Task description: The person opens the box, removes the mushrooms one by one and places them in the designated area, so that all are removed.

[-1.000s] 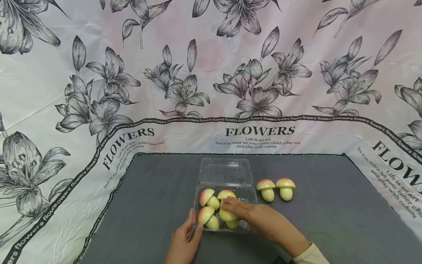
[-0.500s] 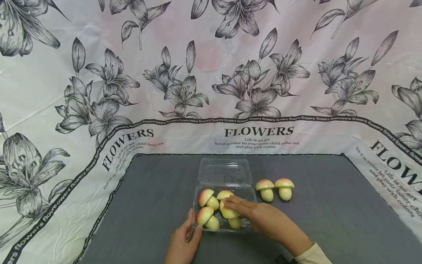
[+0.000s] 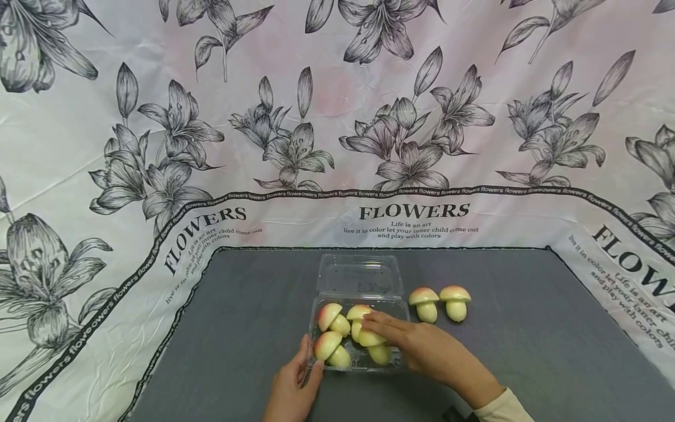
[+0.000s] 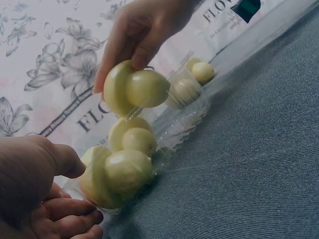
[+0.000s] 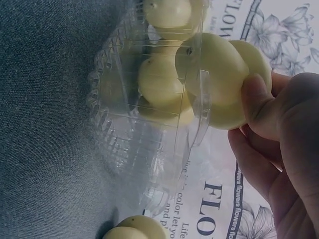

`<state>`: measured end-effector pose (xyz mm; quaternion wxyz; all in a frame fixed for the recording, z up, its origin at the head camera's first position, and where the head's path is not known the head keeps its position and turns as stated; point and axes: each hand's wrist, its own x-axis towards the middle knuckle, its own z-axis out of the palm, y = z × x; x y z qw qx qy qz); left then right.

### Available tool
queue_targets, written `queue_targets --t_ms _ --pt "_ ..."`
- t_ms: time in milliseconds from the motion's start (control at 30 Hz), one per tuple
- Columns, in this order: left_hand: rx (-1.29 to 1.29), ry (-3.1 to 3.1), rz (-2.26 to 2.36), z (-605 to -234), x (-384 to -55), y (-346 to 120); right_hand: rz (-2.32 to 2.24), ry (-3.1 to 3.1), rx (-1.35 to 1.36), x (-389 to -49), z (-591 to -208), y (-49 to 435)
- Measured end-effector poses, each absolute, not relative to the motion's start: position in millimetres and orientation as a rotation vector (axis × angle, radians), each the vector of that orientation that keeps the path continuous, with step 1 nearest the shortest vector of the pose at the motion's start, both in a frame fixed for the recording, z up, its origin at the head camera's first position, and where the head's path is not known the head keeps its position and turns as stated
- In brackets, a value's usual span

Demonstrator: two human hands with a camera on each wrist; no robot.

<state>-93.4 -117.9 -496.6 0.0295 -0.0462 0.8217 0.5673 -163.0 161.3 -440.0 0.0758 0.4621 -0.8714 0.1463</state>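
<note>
In the head view, a clear plastic clamshell box [image 3: 395, 309] sits on the grey table with its lid laid back. Two yellow toy mushrooms [image 3: 329, 346] with reddish caps lie along its left side, and a third mushroom [image 3: 358, 312] at the back right. My left hand [image 3: 295, 378] grips the box's front left corner, thumb at the front and fingers along the side. Another mushroom [image 5: 214, 74] is pinched by the cap in my right hand [image 3: 427, 351], over the box's front right part. In the left wrist view this held mushroom [image 4: 147, 88] is above the box rim.
Two more toy mushrooms [image 3: 424, 303] stand side by side on the table, right of the box. The raised lid [image 3: 360, 275] extends behind the box. A white flower-printed cloth [image 3: 295, 220] borders the grey table [image 3: 248, 305] at the back and sides.
My right hand has shifted slightly right with the held mushroom, showing more of the mushroom behind it. My left hand stays at the box corner.
</note>
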Motion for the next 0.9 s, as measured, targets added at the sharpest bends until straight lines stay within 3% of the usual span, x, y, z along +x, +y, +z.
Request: queue_targets --t_ms 900 --pt "-0.161 2.535 1.749 -497.0 -93.0 -117.9 0.492 -2.646 1.319 -165.4 -437.3 169.4"
